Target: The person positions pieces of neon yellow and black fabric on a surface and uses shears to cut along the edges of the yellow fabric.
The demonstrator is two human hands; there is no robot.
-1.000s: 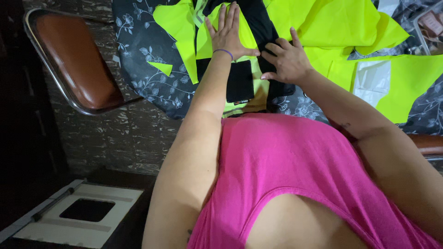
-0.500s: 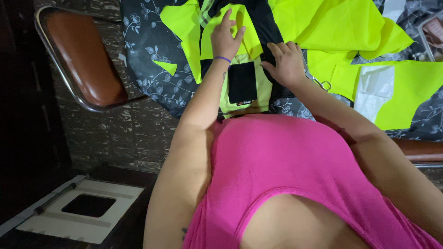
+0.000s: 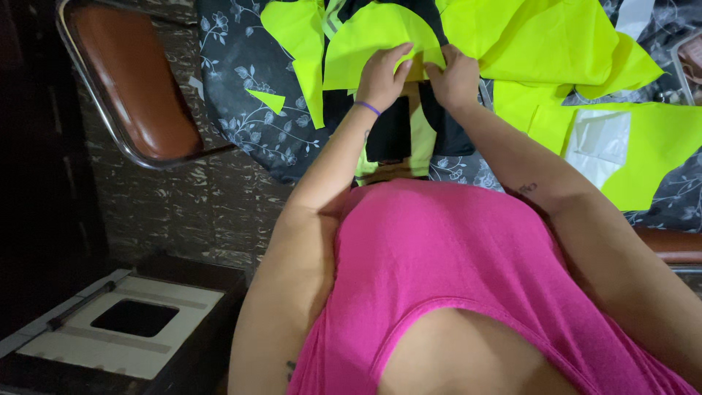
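Both hands, left hand (image 3: 380, 77) and right hand (image 3: 453, 77), pinch the curved neon-yellow fabric piece (image 3: 373, 36)'s lower edge, fingers closed on it, right above the black phone (image 3: 389, 139).

Brown padded chair (image 3: 135, 88) with metal frame, dark floral cloth (image 3: 241, 95), white slab (image 3: 121, 333), perhaps a machine base

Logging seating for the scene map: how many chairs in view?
2. One brown-seated chair at upper left beside the floral cloth; a second chair's edge at right. Others may be hidden.
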